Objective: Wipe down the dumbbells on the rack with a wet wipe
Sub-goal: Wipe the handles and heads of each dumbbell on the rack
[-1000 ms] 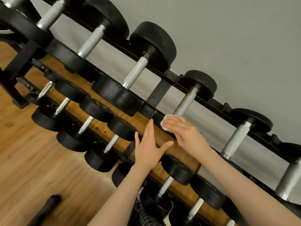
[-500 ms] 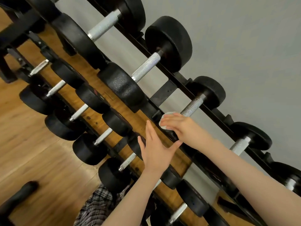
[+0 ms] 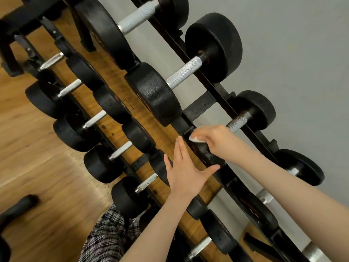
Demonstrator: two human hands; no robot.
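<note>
Dumbbells racked, wipe on one head

Black dumbbells [image 3: 153, 93] with knurled silver handles fill the slanted rack [image 3: 200, 107]; a white wet wipe [image 3: 195, 138] lies crumpled on one near head.

Occlusions and cut-offs, head view.

Right hand [image 3: 219, 140] covers most of the wet wipe [image 3: 195, 138] and the near head of the dumbbell [image 3: 238, 122] under it; fingertips hidden. Rack [image 3: 200, 104] runs off frame at 11 and 5 o'clock. Dark object [image 3: 20, 205] at 8 o'clock blurred, unidentifiable. Plaid cloth [image 3: 107, 237] cut by the bottom edge.
</note>
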